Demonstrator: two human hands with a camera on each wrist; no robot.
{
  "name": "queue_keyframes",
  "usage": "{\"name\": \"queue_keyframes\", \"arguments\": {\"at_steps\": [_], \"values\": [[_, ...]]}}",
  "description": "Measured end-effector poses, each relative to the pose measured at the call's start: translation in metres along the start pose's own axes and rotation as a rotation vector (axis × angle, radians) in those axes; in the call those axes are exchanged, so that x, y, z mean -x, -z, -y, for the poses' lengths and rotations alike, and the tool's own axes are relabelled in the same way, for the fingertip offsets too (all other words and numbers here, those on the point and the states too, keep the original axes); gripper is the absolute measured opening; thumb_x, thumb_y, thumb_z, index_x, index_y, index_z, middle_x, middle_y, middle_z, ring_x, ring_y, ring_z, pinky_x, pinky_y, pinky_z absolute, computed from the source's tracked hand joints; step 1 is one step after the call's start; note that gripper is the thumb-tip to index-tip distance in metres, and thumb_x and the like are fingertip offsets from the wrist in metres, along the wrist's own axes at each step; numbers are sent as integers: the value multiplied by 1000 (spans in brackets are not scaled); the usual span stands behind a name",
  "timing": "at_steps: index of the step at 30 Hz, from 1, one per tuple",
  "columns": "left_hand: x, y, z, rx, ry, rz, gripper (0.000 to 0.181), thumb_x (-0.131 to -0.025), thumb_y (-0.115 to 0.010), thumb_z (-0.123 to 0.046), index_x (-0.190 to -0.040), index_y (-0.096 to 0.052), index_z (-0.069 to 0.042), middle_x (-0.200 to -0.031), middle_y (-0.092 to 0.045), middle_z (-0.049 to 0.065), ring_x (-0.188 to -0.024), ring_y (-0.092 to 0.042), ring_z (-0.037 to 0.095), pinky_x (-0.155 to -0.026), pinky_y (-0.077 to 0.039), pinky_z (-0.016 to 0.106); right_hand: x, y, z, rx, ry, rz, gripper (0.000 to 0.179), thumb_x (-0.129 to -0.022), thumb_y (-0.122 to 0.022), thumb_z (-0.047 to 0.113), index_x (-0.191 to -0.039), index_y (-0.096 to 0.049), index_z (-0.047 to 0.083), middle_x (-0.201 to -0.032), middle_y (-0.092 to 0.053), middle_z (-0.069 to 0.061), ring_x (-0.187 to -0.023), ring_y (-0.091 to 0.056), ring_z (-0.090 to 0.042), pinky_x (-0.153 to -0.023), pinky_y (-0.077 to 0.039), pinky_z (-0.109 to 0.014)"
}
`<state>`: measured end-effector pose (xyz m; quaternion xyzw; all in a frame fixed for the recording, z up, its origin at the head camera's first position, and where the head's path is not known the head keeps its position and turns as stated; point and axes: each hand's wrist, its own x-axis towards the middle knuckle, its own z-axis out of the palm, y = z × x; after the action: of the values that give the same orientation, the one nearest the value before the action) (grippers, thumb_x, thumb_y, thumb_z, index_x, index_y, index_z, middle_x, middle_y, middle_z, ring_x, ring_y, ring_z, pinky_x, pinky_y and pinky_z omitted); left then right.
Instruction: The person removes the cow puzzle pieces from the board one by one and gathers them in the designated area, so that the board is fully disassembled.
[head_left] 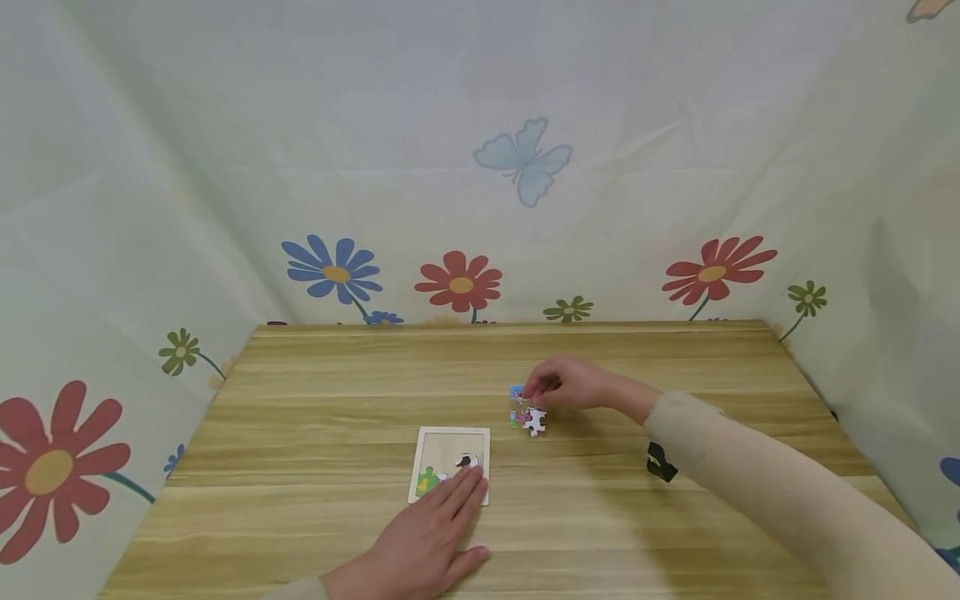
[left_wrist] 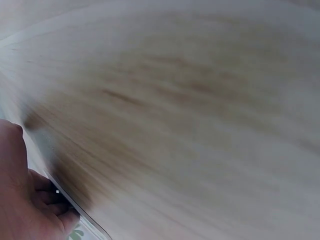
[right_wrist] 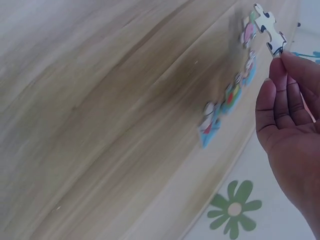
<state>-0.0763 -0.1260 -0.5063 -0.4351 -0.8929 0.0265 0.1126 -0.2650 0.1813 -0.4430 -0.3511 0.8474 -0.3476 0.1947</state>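
My left hand (head_left: 431,533) lies with straight fingers over the lower right part of a framed puzzle board (head_left: 412,467). Inside its frame, a green and yellow piece (head_left: 427,482) and a black and white piece (head_left: 468,460) show; the fingers hide part of the board. To the right and farther back, my right hand (head_left: 573,383) pinches a white jigsaw piece with dark patches (right_wrist: 270,30) between thumb and fingertip. Loose colourful pieces, among them a blue one (head_left: 517,391), lie on the table beside it. In the left wrist view, the left hand (left_wrist: 35,200) shows at the board's edge.
The wood-grain table (head_left: 337,375) meets a pale curtain (head_left: 375,100) printed with flowers and a butterfly at its back and sides. A small black object (head_left: 661,463) shows beside the right sleeve (head_left: 750,475). Several loose pieces stretch in a row in the right wrist view.
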Motion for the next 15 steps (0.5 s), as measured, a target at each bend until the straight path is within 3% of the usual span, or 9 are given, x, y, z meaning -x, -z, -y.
{"name": "queue_keyframes", "arguments": {"at_steps": [15], "values": [[0, -1, 1, -25, -23, -53, 74, -112, -43, -55, -154, -52, 5, -161, -49, 24, -150, -49, 33, -118, -47, 39, 10, 1, -16, 70, -40, -22, 12, -99, -74, 1, -110, -78, 2, -103, -77, -2, -96, -70, -12, -84, -58, -27]]}}
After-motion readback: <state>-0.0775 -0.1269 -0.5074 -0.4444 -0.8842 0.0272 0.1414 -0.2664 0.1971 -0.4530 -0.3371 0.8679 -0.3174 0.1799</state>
